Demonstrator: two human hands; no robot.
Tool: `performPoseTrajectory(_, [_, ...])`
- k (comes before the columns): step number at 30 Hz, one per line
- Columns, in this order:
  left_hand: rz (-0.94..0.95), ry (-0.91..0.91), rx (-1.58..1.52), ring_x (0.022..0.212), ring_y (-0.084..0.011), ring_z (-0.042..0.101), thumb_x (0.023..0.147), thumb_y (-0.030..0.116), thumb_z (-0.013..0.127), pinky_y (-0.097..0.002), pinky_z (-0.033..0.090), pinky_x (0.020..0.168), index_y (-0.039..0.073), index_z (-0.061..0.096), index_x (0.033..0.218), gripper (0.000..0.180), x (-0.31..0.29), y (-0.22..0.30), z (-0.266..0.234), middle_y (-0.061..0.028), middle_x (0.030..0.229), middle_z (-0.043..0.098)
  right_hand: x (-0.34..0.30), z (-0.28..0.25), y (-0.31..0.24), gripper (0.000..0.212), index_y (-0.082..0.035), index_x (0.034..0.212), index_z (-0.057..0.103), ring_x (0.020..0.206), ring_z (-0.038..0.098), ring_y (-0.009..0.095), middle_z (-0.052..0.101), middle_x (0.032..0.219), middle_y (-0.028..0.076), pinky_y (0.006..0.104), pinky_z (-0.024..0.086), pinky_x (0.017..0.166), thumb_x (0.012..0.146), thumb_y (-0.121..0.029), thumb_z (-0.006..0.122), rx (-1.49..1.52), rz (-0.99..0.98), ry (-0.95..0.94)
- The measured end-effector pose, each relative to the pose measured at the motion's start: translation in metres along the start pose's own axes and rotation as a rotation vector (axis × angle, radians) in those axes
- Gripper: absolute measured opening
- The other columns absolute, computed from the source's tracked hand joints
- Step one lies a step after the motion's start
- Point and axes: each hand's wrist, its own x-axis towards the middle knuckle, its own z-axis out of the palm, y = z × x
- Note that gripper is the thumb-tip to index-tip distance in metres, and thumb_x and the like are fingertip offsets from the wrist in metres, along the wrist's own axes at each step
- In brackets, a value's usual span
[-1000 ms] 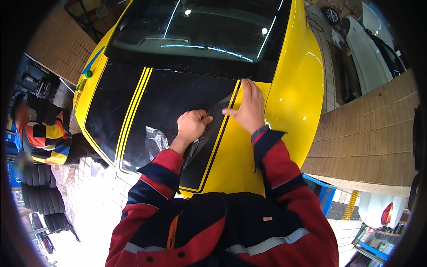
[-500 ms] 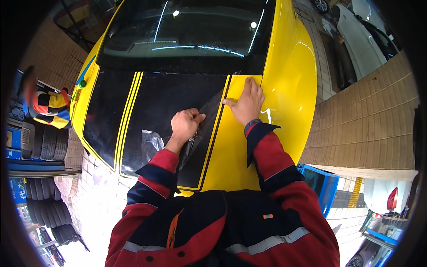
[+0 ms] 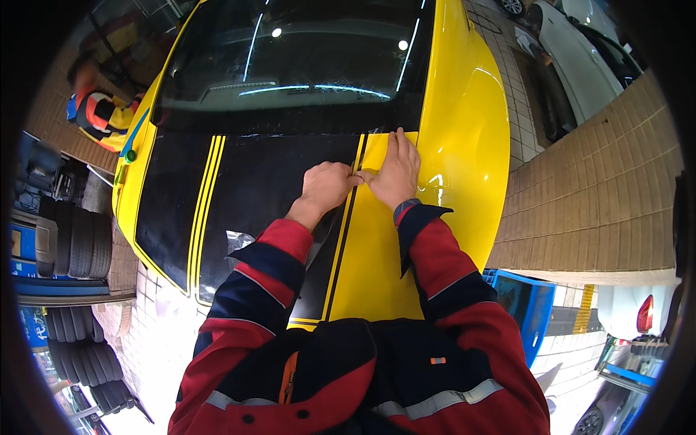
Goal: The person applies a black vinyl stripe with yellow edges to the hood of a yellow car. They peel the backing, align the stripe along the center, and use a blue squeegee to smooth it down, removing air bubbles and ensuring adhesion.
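A yellow car panel [image 3: 384,268] with wide black stripe sections [image 3: 268,174] and thin yellow lines lies before me. My left hand [image 3: 328,187] is closed in a pinch at the right edge of the middle black section, on a thin clear film. Crinkled clear film [image 3: 239,243] shows left of my left forearm; the part between my fingertips is mostly hidden. My right hand [image 3: 395,170] lies flat on the yellow strip beside the thin black line [image 3: 346,217]. Its fingers point away from me, and its thumb meets my left fingertips.
Dark glass [image 3: 290,65] spans the car beyond the panel. A blue tool with a green knob [image 3: 130,156] rests on the left yellow edge. Another person [image 3: 105,116] is at the far left, above stacked tyres [image 3: 72,239]. A blue car door [image 3: 518,312] stands at the right.
My left hand has moved right and slightly away from me, up to my right thumb. My right hand has shifted slightly left and nearer. The other person has moved away and right.
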Motion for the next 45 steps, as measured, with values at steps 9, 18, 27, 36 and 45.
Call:
performPoseTrajectory(9, [-0.140,0.093,-0.138,0.090,-0.0391,0.079,0.109,0.047,0.067,-0.0510,0.062,0.083,0.012,0.085,0.090,0.044,-0.002,-0.011,0.011,-0.0162,0.087,0.081,0.000,0.006,0.005,0.110,0.003,0.170,0.044,0.167,0.032,0.041,0.037,0.180,0.023,0.0516,0.021,0.139,0.089,-0.050,0.096,0.014,-0.039,0.022])
performPoseTrajectory(18, [-0.178,0.150,-0.197,0.091,-0.0418,0.079,0.108,0.042,0.068,-0.0525,0.062,0.085,0.009,0.084,0.090,0.041,-0.007,-0.015,0.006,-0.0196,0.088,0.080,0.013,0.019,0.009,0.101,-0.002,0.168,0.049,0.166,0.033,0.041,0.043,0.176,0.022,0.0538,0.020,0.138,0.092,-0.050,0.093,-0.004,-0.065,0.065])
performPoseTrajectory(27, [-0.195,0.159,-0.229,0.095,-0.0445,0.079,0.104,0.038,0.072,-0.0544,0.062,0.088,0.006,0.079,0.094,0.034,-0.004,-0.020,0.005,-0.0219,0.093,0.081,0.030,0.012,0.010,0.075,-0.019,0.155,0.067,0.149,0.044,0.037,0.057,0.155,0.016,0.0541,0.030,0.129,0.091,-0.048,0.094,0.025,-0.068,0.094])
performPoseTrajectory(36, [-0.157,0.075,-0.120,0.099,-0.0432,0.081,0.099,0.048,0.079,-0.0518,0.064,0.088,0.005,0.077,0.104,0.043,0.028,0.004,-0.012,-0.0220,0.098,0.082,0.033,0.010,0.004,0.042,-0.019,0.132,0.077,0.142,0.046,0.035,0.061,0.140,0.014,0.0525,0.029,0.126,0.098,-0.039,0.090,0.104,0.009,0.101])
performPoseTrajectory(45, [-0.174,0.202,-0.180,0.094,-0.0415,0.078,0.107,0.048,0.067,-0.0527,0.061,0.083,0.014,0.082,0.094,0.039,0.044,-0.012,0.003,-0.0155,0.090,0.081,0.046,0.025,0.003,0.024,-0.019,0.116,0.082,0.137,0.050,0.033,0.069,0.128,0.011,0.0537,0.028,0.121,0.099,-0.035,0.087,0.117,0.036,0.211])
